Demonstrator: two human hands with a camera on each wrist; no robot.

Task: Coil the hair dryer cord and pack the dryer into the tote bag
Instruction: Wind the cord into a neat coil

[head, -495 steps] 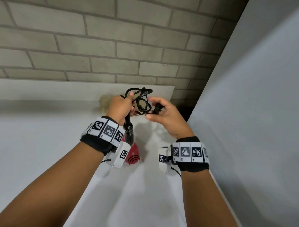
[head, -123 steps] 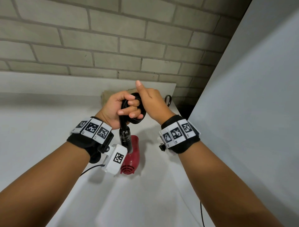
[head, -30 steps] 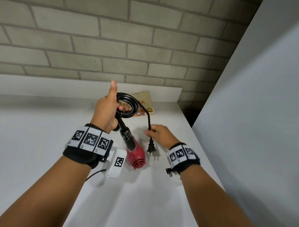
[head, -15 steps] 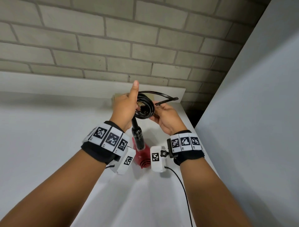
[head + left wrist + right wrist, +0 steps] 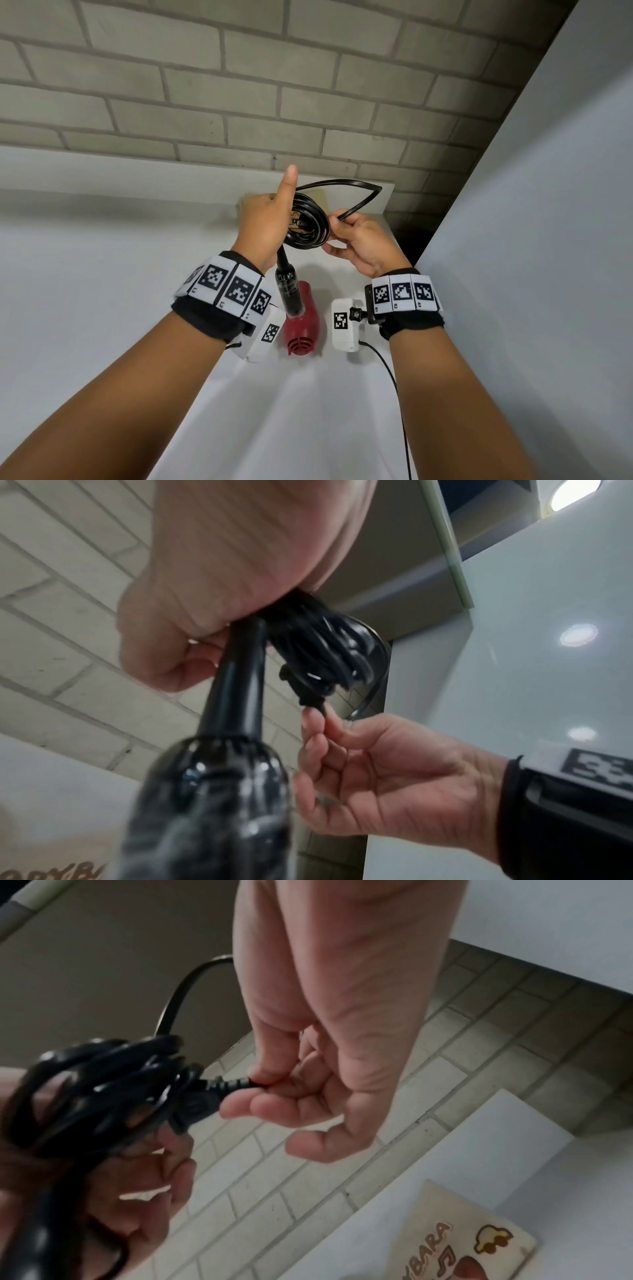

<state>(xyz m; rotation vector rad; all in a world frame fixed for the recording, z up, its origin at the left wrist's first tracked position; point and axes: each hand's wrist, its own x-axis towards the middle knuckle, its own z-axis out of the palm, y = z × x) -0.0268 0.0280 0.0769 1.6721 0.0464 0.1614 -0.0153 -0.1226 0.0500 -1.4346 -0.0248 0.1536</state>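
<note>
My left hand point(image 5: 265, 222) grips the coiled black cord point(image 5: 310, 224) and the top of the dryer's black handle point(image 5: 287, 289), thumb pointing up. The red hair dryer point(image 5: 303, 325) hangs below it, nozzle down, over the white counter. My right hand point(image 5: 356, 236) pinches the cord just behind its plug point(image 5: 205, 1093), which sits against the coil; a loose loop point(image 5: 342, 186) arcs above both hands. The beige printed tote bag point(image 5: 455, 1245) lies flat on the counter behind the hands, mostly hidden in the head view point(image 5: 320, 197).
A white counter point(image 5: 102, 308) runs to a grey brick wall point(image 5: 239, 85) with a raised white ledge point(image 5: 102, 164). A tall pale panel point(image 5: 548, 274) closes the right side. A thin camera cable point(image 5: 394, 387) trails from my right wrist.
Over the last second my right hand rose from the hanging plug end up to the coil, bringing the plug with it. The last length of cord now arcs above the hands.
</note>
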